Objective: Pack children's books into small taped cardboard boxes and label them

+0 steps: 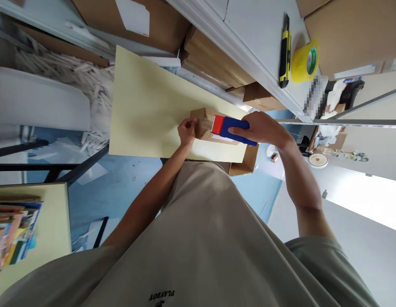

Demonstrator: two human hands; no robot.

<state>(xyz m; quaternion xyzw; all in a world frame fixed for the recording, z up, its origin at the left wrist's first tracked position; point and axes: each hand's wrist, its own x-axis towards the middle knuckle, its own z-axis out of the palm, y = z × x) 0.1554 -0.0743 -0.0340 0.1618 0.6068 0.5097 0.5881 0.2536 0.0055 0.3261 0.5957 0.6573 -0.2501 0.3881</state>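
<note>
A small brown cardboard box (pixel 202 121) lies on the pale yellow table (pixel 143 106). My left hand (pixel 187 131) grips the box at its near left edge. My right hand (pixel 265 128) is closed around a blue tape dispenser with a red head (pixel 228 127), and the red head rests against the top of the box. My grey shirt fills the lower part of the view and hides the table's near edge.
A grey shelf (pixel 258 38) above carries a yellow and black utility knife (pixel 284 51) and a yellow tape roll (pixel 304 62). Stacked flat cardboard (pixel 214 55) lies under the shelf. White paper scraps (pixel 73 76) cover the floor at left. Another yellow table with books (pixel 15 234) stands at lower left.
</note>
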